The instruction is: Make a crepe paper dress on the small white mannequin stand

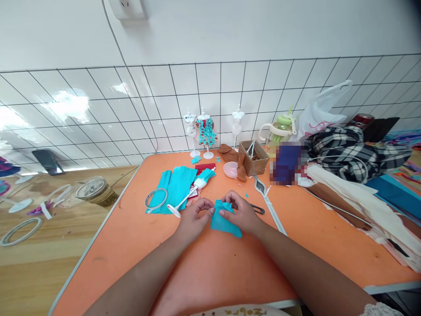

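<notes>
Bare forearms [149,267], both hands [242,213] pinching turquoise cloth [225,224]

I see a larger sheet [179,184] left of the cloth, a pink dish [230,170] behind it.

from a person's head, one wide view looks forward and down over an orange table [210,272], left hand [194,218] and right hand [244,214] near, tiled wall [154,98] beyond.

Bright overall; glare blown out on left wall tiles [67,106]. Soft shadow beside wall socket [126,8]. Wide-angle stretch toward edges, top-right corner dark. Pixelated patch [287,164] right of centre.
</notes>
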Demonstrator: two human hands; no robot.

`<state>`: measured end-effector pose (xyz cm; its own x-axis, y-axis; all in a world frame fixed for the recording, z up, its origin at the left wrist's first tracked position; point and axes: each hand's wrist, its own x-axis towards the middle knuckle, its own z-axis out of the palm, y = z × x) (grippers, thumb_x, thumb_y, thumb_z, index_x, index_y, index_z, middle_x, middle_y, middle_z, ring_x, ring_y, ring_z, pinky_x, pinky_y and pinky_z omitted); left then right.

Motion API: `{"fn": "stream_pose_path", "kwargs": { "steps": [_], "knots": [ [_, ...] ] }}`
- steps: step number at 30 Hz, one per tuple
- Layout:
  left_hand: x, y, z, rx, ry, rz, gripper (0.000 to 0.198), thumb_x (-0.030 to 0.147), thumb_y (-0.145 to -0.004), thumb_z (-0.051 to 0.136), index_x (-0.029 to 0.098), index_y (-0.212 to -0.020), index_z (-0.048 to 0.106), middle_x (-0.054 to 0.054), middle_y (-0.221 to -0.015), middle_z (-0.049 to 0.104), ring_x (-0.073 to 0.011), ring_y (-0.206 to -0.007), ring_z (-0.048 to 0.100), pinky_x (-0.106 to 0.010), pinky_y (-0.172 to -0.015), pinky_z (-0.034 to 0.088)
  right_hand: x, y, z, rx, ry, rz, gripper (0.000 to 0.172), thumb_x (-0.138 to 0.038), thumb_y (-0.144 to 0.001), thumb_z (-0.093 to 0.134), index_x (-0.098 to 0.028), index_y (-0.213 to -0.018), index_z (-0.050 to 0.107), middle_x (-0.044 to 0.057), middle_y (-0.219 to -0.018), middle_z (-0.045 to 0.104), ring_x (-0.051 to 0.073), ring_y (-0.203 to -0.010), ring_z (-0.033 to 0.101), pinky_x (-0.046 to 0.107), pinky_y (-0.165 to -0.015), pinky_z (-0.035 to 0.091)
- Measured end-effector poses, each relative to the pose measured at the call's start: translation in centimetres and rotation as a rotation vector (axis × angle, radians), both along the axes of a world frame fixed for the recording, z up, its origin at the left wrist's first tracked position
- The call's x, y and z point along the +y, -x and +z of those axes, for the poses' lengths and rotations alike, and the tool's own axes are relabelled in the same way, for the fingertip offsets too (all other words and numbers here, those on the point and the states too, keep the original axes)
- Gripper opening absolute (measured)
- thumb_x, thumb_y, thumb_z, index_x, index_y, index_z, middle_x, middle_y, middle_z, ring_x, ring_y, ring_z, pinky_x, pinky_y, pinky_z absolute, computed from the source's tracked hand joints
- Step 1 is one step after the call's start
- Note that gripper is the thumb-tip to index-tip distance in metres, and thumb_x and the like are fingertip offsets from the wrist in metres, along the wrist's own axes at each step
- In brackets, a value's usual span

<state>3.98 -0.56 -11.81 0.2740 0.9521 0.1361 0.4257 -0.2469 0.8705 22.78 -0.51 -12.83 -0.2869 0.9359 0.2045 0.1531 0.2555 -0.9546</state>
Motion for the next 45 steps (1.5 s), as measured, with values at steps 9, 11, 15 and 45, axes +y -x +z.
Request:
{"fn": "stream_pose_path", "kwargs": {
  "steps": [9, 11, 15, 45],
  "knots": [
    [-0.8, 0.5, 0.8, 0.266, -0.221, -0.119, 0.015, 0.03, -0.092, 0.048, 0.022, -0.09, 0.061, -0.001, -0.091, 0.068, -0.0172, -0.089, 0.062, -0.031, -0.083, 0.048, 0.2, -1.1, 0.6, -0.124, -0.086, 0.003, 0.016, -0.029, -0.078, 0.065, -0.021, -0.091, 0.061, 0.002, -0.087, 0.06, 0.018, -0.086, 0.058, 0.033, -0.079, 0.046],
    [-0.7, 0.6, 1.0, 0.279, -0.259, -0.105, 0.016, 0.031, -0.092, 0.048, 0.023, -0.094, 0.061, -0.002, -0.096, 0.068, -0.018, -0.093, 0.061, -0.032, -0.086, 0.047, 0.4, -1.3, 0.9, -0.141, -0.122, -0.032, 0.011, -0.03, -0.078, 0.066, -0.02, -0.081, 0.062, 0.004, -0.088, 0.063, 0.02, -0.089, 0.059, 0.035, -0.081, 0.046],
    [1.2, 0.6, 2.1, 0.308, -0.311, 0.061, 0.027, 0.036, -0.088, 0.053, 0.022, -0.11, 0.06, -0.006, -0.11, 0.066, -0.0228, -0.104, 0.058, -0.036, -0.087, 0.048, 0.7, -1.9, 1.3, -0.12, -0.072, -0.083, 0.01, -0.032, -0.08, 0.064, -0.022, -0.081, 0.064, 0.003, -0.091, 0.067, 0.021, -0.093, 0.061, 0.035, -0.082, 0.048],
    [1.1, -0.8, 4.5, 0.268, -0.205, 0.1, 0.034, 0.04, -0.09, 0.05, 0.024, -0.119, 0.059, -0.004, -0.094, 0.066, -0.0192, -0.089, 0.062, -0.033, -0.08, 0.051, 0.8, -2.3, 1.2, 0.101, -0.038, -0.23, 0.019, -0.04, -0.078, 0.067, -0.021, -0.079, 0.068, 0.004, -0.082, 0.07, 0.02, -0.08, 0.063, 0.034, -0.074, 0.051]
  ]
}}
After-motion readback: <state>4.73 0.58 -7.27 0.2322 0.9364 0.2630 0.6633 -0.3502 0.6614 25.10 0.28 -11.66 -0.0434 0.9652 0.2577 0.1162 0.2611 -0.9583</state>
